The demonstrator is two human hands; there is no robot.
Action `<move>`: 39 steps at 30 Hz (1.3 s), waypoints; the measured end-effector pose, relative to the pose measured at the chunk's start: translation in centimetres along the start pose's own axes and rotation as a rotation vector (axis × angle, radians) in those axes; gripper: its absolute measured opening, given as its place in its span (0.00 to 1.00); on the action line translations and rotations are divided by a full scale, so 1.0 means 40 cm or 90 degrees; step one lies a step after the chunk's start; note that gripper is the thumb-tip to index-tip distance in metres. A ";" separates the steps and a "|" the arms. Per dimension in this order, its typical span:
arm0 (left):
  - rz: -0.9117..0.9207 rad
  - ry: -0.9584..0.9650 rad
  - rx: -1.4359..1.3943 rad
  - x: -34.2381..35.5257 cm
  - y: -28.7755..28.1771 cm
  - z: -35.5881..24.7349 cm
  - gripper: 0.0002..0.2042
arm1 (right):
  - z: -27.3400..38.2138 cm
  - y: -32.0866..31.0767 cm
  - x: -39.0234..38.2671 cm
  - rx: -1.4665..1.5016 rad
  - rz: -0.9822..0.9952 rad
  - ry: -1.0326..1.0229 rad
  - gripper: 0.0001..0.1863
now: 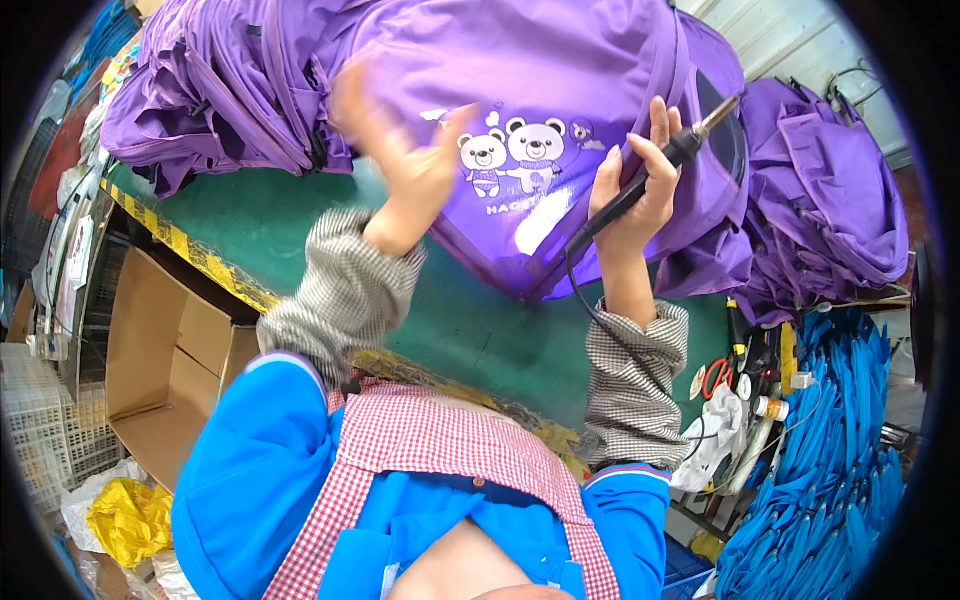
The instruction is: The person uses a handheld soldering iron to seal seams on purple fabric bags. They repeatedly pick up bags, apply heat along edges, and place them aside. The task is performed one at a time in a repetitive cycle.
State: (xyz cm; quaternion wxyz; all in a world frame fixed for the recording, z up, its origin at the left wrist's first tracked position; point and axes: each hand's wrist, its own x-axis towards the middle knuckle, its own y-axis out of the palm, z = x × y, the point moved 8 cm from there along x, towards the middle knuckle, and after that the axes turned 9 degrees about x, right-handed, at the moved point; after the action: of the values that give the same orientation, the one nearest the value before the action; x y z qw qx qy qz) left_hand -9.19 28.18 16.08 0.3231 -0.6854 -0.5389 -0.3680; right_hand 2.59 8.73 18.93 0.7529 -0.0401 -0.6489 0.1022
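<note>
A purple backpack (440, 60) with a white print of two bears (535, 150) lies across the green work table. In my right hand (640, 205) is a soldering iron (640, 185), its metal tip pointing up and right over the bag's right side. A black cord (600, 320) runs from its handle down along my right sleeve. My left hand (405, 165) is over the bag's left part, near the print. Motion blurs its fingers, but the thumb stands apart from them and nothing shows in the hand.
Piles of purple bags (230, 90) lie at the left, with more bags (825, 190) at the right. An open cardboard box (165, 350) stands beside the table's taped edge (190, 245). Red-handled scissors (716, 378), a white cloth (715, 435) and blue straps (815, 450) are at the right.
</note>
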 end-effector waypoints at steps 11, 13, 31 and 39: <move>0.442 -0.652 -0.482 -0.411 0.228 0.037 0.21 | -0.041 0.102 0.006 0.008 -0.023 0.023 0.16; 0.360 -0.633 -0.416 -0.404 0.214 0.045 0.14 | -0.040 0.082 0.012 -0.004 0.018 -0.012 0.15; 0.372 -0.574 -0.444 -0.404 0.206 0.029 0.10 | 0.266 -0.092 -0.295 -0.088 0.163 0.059 0.03; 0.377 -0.603 -0.440 -0.410 0.212 0.024 0.09 | 0.243 -0.076 -0.296 -0.099 0.150 0.048 0.03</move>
State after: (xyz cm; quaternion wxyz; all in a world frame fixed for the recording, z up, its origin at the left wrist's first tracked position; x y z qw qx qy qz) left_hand -3.21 18.97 1.21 -0.1003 -0.9568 -0.2626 -0.0737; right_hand -8.29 2.60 9.57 0.7544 -0.1775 -0.6168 0.1377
